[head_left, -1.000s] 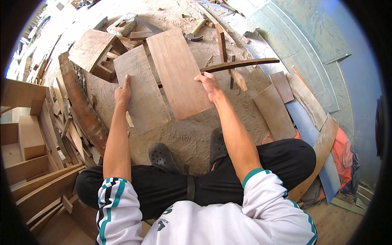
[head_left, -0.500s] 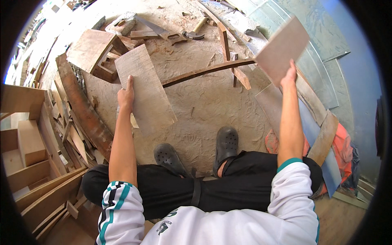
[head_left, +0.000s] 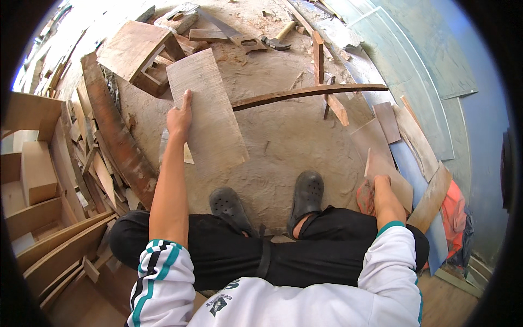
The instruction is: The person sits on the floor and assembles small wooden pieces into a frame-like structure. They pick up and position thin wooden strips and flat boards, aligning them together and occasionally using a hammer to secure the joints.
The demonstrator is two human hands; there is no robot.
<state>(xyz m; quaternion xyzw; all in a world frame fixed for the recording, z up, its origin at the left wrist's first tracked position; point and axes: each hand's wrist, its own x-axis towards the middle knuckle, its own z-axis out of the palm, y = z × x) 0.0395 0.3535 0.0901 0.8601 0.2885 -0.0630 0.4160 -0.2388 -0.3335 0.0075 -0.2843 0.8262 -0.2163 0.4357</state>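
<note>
My left hand [head_left: 180, 117] grips a pale rectangular wooden board [head_left: 210, 111] by its left edge, the thumb lying flat on its face. The board is held tilted above the floor, in front of my left shoe. My right hand [head_left: 382, 182] is low beside my right knee, its fingers curled at a thin wooden board [head_left: 400, 188]; the fingertips are partly hidden. Just beyond that hand lie another flat board [head_left: 373, 140] and a smaller, darker one [head_left: 387, 122].
A wooden box-like piece [head_left: 133, 49], a handsaw [head_left: 234, 37] and a claw hammer [head_left: 280, 37] lie ahead. A long curved strip [head_left: 310, 94] crosses other sticks. Stacked wood scraps [head_left: 92, 158] fill the left; glass sheets [head_left: 419, 82] and orange plastic [head_left: 451, 218] are at right.
My right hand has dropped from the upper right to beside my right knee, and no board is raised there now. The left hand keeps its board, nearly unmoved; the view has shifted slightly.
</note>
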